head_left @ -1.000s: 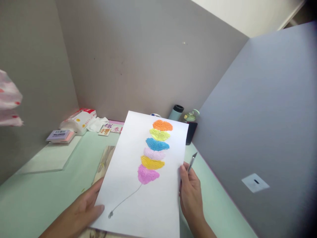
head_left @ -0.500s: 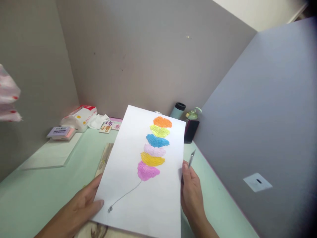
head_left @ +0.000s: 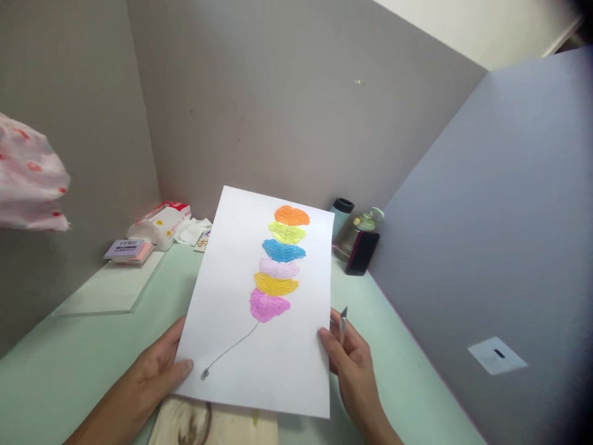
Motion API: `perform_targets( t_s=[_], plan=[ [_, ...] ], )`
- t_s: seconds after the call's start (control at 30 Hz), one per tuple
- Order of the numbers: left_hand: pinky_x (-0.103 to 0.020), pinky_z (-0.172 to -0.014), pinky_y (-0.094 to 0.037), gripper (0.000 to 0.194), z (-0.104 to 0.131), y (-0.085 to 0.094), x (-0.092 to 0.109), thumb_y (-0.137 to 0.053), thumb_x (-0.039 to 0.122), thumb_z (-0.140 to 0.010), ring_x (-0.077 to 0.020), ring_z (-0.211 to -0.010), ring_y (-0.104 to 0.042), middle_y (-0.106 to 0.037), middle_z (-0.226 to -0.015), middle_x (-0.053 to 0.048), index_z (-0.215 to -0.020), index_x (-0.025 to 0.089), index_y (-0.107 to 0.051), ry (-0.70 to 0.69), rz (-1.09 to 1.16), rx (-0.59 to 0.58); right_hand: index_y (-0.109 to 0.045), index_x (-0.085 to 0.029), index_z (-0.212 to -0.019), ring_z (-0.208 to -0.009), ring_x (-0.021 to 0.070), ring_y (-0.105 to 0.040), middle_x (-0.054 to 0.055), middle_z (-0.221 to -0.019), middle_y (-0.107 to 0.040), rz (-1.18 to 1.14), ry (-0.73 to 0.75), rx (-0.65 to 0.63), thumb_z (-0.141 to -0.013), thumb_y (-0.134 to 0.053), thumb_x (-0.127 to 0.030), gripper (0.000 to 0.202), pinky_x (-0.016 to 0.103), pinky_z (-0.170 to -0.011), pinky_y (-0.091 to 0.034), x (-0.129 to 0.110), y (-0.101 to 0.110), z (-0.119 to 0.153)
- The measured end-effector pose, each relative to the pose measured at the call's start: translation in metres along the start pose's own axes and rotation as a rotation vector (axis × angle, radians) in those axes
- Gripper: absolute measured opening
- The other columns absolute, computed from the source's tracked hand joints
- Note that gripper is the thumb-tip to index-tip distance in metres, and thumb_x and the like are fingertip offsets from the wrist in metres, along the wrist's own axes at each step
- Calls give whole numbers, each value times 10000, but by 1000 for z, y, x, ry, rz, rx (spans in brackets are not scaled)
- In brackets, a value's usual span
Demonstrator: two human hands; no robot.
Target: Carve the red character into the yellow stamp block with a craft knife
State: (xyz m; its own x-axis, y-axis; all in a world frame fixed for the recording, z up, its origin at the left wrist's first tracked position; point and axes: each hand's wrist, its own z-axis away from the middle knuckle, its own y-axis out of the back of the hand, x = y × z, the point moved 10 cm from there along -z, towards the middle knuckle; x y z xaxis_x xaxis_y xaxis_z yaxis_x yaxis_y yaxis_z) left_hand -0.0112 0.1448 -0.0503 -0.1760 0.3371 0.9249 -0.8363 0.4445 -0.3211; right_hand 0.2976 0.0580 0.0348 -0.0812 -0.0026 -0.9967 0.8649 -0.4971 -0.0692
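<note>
A white sheet of paper (head_left: 231,259) is held up and tilted in front of me. It bears a column of textured patches in orange, yellow-green, blue, pale lilac, yellow and pink, with a thin dark line running down-left from the lowest. My left hand (head_left: 160,371) pinches its lower left edge, thumb on the front. At the right edge my right hand (head_left: 349,355) grips the sheet, thumb on the front, and also has a craft knife (head_left: 343,324) among its fingers, blade pointing up. Below the sheet, a wooden board (head_left: 241,426) shows in part.
On the pale green table (head_left: 171,296) stand a tissue pack (head_left: 162,222), a small stack of boxes (head_left: 130,250) on a white pad (head_left: 109,287), a flask (head_left: 341,216), a green-lidded bottle (head_left: 365,222) and a phone (head_left: 363,253). Pink patterned cloth (head_left: 30,176) hangs at left.
The sheet has shifted slightly left and up. My right thumb has come onto its front face, and the knife stands more upright. The view has turned a little left.
</note>
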Motion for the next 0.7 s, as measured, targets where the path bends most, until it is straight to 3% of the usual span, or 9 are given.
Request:
perform_targets(
  t_s=[0.17,0.33,0.43,0.7],
  plan=[
    [-478,-1164,-503,838,1,0,1,-803,466,-858,-400,-1475,-472,-570,-1566,-41,-1595,312,-434,-19,0,53,-773,-247,-1238,-948,338,-764,88,-1033,-831,8,-6,31,-710,-901,-555,624,277,-545,-561,10,8,-4],
    [-490,-1172,-493,793,6,-7,12,-742,524,-899,-393,-1472,-478,-584,-1552,-41,-1595,300,-436,-59,4,130,-793,-216,-1193,-785,238,-701,55,-905,-790,39,-34,80,-680,-917,-569,636,261,-576,-535,17,14,-5],
    [-489,-1189,-473,760,7,-9,16,-736,514,-912,-383,-1471,-483,-590,-1548,-27,-1588,322,-445,-71,-32,128,-801,-204,-1169,-715,196,-650,51,-924,-773,62,-57,93,-667,-923,-571,633,256,-566,-517,15,15,-3],
    [-510,-1155,-503,742,11,-14,23,-739,483,-905,-402,-1452,-502,-618,-1520,-42,-1573,314,-463,-60,-36,117,-811,-198,-1070,-625,190,-641,32,-824,-767,-12,-97,60,-648,-951,-512,545,279,-559,-512,11,5,-2]
  ],
)
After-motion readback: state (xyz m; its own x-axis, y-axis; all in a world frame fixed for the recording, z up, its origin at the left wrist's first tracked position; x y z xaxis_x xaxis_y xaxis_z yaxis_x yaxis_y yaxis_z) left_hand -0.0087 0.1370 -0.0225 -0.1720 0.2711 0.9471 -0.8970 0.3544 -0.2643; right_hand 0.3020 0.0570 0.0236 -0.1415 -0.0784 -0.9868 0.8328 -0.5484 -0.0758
